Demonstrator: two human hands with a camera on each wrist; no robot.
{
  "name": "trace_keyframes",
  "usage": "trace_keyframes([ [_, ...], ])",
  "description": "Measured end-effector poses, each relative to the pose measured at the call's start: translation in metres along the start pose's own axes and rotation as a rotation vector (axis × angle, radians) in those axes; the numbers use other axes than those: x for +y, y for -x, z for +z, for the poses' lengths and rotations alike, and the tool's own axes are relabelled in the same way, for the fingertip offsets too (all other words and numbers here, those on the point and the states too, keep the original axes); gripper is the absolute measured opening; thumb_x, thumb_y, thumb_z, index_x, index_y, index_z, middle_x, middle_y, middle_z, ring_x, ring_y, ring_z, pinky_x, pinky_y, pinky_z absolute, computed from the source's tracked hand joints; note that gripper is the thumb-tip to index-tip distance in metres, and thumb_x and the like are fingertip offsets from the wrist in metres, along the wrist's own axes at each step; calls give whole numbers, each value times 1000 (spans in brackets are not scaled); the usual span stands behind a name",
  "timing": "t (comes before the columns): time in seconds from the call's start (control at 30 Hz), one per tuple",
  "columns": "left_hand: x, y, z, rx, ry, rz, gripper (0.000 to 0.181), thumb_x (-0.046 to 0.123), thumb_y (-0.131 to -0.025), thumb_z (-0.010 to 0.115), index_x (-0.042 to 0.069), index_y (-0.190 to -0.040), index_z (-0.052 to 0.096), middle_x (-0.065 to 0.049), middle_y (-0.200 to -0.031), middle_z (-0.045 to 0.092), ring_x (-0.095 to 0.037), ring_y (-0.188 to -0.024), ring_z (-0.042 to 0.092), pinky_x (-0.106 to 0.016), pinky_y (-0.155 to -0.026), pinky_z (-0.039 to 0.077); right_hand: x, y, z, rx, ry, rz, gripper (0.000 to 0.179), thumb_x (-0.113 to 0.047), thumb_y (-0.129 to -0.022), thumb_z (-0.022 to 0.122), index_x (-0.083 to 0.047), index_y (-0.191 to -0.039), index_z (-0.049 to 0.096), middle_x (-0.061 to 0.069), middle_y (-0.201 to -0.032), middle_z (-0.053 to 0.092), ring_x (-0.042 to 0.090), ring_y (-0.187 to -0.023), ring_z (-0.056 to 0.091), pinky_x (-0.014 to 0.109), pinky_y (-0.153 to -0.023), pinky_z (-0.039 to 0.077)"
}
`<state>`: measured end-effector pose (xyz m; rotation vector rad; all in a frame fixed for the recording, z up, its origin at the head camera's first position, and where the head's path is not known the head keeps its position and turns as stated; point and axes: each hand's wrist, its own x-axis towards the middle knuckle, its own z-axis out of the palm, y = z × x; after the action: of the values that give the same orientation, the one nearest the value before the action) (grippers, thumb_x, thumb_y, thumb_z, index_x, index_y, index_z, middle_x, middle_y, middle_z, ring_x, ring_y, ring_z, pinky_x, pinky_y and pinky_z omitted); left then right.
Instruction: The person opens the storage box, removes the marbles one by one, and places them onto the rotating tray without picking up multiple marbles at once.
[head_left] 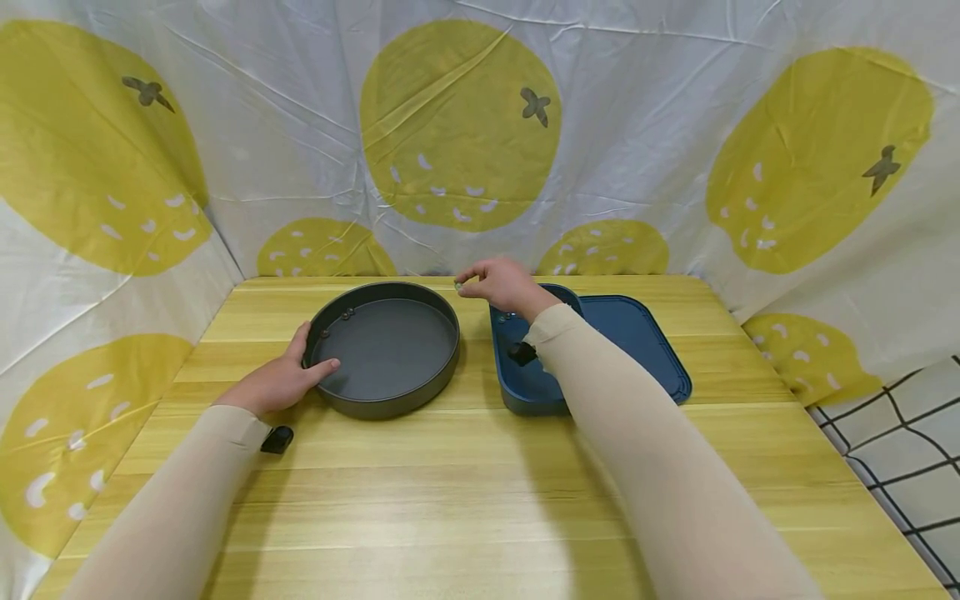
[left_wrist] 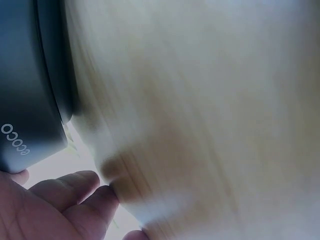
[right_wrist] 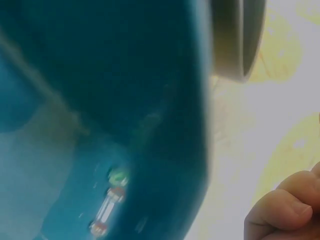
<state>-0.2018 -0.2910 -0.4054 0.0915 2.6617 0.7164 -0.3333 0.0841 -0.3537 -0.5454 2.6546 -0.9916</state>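
My left hand (head_left: pixel 281 379) holds the left side of a round dark grey pan (head_left: pixel 390 342), thumb over the rim and fingers outside. Letters are printed on the pan's outer wall (left_wrist: pixel 30 115) in the left wrist view. Several small round marbles (head_left: pixel 347 314) lie in the pan near its left wall. Between the pan and a blue box, my right hand (head_left: pixel 504 286) pinches a small greenish marble (head_left: pixel 458 286) above the table's far part. My right forearm hides part of the blue box (head_left: pixel 528 404). Inside it, the right wrist view shows a green marble (right_wrist: pixel 118 176) and reddish ones.
A flat blue lid or tray (head_left: pixel 637 342) lies to the right of the box, partly hidden by my arm. The wooden table (head_left: pixel 405 517) meets a white curtain (head_left: pixel 300 108) with yellow fruit prints at the back and sides. Black wire grid (head_left: pixel 900 467) shows beyond the right edge.
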Motion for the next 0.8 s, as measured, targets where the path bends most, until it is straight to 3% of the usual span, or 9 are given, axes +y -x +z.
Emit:
trace_keyframes([
  [0.2, 0, 0, 0, 5, -3, 7, 110, 71, -104, 42, 8, -164, -27, -42, -167, 13, -59, -140, 47, -68, -110, 42, -16, -2, 9, -5, 22, -59, 34, -34, -105, 68, -21, -135, 73, 5, -98, 61, 20, -74, 47, 36, -72, 41],
  [0.37, 0, 0, 0, 7, -1, 10, 110, 71, -105, 42, 8, -164, -27, -41, -167, 12, -59, -140, 47, -69, -111, 41, -28, -6, 17, -23, 29, -77, 33, -33, -104, 69, -21, -134, 74, 3, -80, 51, 15, -60, 36, 33, -64, 37],
  [0.43, 0, 0, 0, 6, -1, 9, 110, 71, -105, 42, 9, -164, -27, -42, -167, 13, -60, -140, 47, -69, -111, 41, -33, -7, 21, -35, 22, -81, 33, -32, -104, 69, -21, -134, 74, 5, -86, 57, 14, -58, 33, 33, -64, 36],
  [0.5, -1, -1, 0, 7, -1, 8, 110, 71, -104, 42, 9, -164, -27, -42, -167, 14, -60, -141, 46, -69, -111, 41, -37, -9, 25, -45, 22, -94, 33, -32, -104, 69, -20, -134, 74, 6, -105, 67, 15, -61, 35, 32, -65, 37],
  [0.6, -1, -1, 0, 6, 1, 7, 110, 71, -104, 42, 9, -164, -27, -42, -166, 15, -60, -141, 45, -69, -111, 41, -44, -9, 30, -58, 34, -117, 32, -31, -104, 69, -20, -133, 75, 6, -129, 69, 16, -72, 44, 32, -70, 40],
  [0.8, -2, -2, 1, 6, 5, 9, 110, 71, -104, 42, 9, -164, -27, -41, -167, 14, -60, -142, 44, -69, -112, 40, -55, -11, 38, -83, 14, -150, 30, -29, -103, 71, -18, -131, 76, 5, -127, 73, 19, -108, 63, 31, -83, 51],
])
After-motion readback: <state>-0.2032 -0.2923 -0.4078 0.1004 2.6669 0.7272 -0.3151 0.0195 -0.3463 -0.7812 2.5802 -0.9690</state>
